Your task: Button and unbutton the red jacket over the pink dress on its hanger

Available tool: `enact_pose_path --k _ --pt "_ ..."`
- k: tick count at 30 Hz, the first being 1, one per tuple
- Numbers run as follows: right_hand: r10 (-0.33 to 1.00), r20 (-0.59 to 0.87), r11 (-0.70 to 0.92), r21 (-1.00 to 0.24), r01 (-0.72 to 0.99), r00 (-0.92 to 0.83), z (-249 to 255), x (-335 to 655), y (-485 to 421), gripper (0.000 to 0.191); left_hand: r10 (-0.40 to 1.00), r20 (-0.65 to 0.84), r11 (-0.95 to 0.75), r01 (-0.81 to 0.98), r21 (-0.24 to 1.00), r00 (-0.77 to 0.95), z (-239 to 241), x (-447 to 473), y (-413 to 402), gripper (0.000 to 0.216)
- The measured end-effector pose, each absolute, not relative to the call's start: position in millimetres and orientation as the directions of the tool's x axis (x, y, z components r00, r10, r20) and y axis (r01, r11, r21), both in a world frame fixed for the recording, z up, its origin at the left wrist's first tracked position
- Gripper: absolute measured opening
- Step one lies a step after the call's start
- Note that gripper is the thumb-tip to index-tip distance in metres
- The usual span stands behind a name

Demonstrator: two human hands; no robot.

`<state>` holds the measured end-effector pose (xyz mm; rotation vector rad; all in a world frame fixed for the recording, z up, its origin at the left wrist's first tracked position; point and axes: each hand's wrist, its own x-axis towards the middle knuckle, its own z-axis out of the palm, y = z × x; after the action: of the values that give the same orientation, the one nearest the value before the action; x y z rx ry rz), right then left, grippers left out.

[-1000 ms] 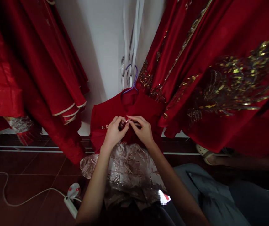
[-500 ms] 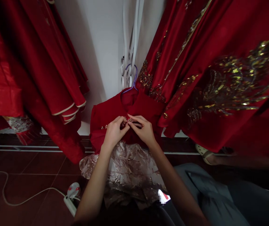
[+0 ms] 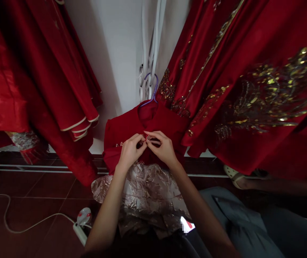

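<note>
A small red dress (image 3: 121, 132) with a pale gold skirt (image 3: 142, 195) hangs on a purple hanger (image 3: 150, 95) against the white wall. My left hand (image 3: 130, 150) and my right hand (image 3: 164, 147) meet at its chest. Both pinch a small beaded fastening (image 3: 146, 139) on the red bodice, fingers curled tight around it. A second beaded ornament (image 3: 119, 144) shows on the bodice left of my left hand.
Large red garments hang on both sides, a plain one (image 3: 35, 79) at left and a gold-embroidered one (image 3: 250, 82) at right. A white power strip (image 3: 80, 229) with its cable (image 3: 22, 225) lies on the dark red tiled floor. A shoe (image 3: 234, 175) shows under the right garment.
My fingers have shifted slightly at the fastening; the hands stay in the same place on the bodice.
</note>
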<state>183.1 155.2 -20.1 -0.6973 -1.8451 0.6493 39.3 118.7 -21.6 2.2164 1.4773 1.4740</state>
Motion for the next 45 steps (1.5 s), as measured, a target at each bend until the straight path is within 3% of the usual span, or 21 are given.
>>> enact_pose_path --k 5,12,15,18,22,25,27,31,35,38,41,43,45 --pt "0.731 0.641 0.678 -0.643 0.356 -0.235 -22 181 157 0.018 0.773 0.614 -0.53 0.691 0.491 0.157 -24 46 109 0.021" --pt "0.787 0.597 0.615 -0.733 0.292 -0.158 -34 176 168 0.017 0.814 0.505 -0.505 0.777 0.376 0.285 -32 35 92 0.044" --pt "0.816 0.573 0.571 -0.78 0.255 -0.074 -36 169 161 0.026 0.837 0.493 -0.469 0.777 0.42 0.239 -33 28 86 0.054" --pt "0.826 0.559 0.558 -0.792 0.249 -0.072 -47 172 141 0.048 0.876 0.458 -0.381 0.795 0.472 0.148 -40 10 72 0.056" --pt "0.725 0.627 0.681 -0.59 0.434 -0.285 -84 197 113 0.071 0.928 0.372 -0.181 0.893 0.413 0.017 -65 -23 45 0.036" --pt "0.681 0.635 0.69 -0.389 0.611 -0.364 -118 220 107 0.066 0.941 0.326 -0.009 0.956 0.295 -0.092 -85 -45 30 0.02" --pt "0.692 0.66 0.619 -0.335 0.71 -0.293 -135 231 112 0.058 0.936 0.341 -0.015 0.961 0.275 -0.082 -92 -57 24 0.014" --pt "0.697 0.709 0.47 -0.335 0.816 -0.111 -148 233 126 0.045 0.884 0.467 -0.185 0.913 0.364 -0.007 -80 -74 16 0.007" --pt "0.717 0.693 0.467 -0.395 0.791 -0.076 -142 222 132 0.036 0.793 0.543 -0.063 0.849 0.524 -0.276 -57 -65 5 0.013" --pt "0.778 0.628 0.473 -0.584 0.66 -0.002 -136 221 131 0.031 0.727 0.569 -0.036 0.807 0.59 -0.384 -48 -39 -4 0.021" --pt "0.857 0.511 0.389 -0.732 0.559 0.072 -127 236 131 0.034 0.914 0.35 -0.018 0.843 0.538 -0.204 -46 -13 -11 0.024" --pt "0.855 0.506 0.355 -0.728 0.586 0.111 -116 253 132 0.036 0.994 0.097 0.009 0.919 0.394 -0.052 -43 -2 -15 0.025" --pt "0.799 0.581 0.36 -0.669 0.65 0.155 -100 270 133 0.034 0.998 -0.065 0.0 0.963 0.268 0.018 -36 5 -21 0.031"
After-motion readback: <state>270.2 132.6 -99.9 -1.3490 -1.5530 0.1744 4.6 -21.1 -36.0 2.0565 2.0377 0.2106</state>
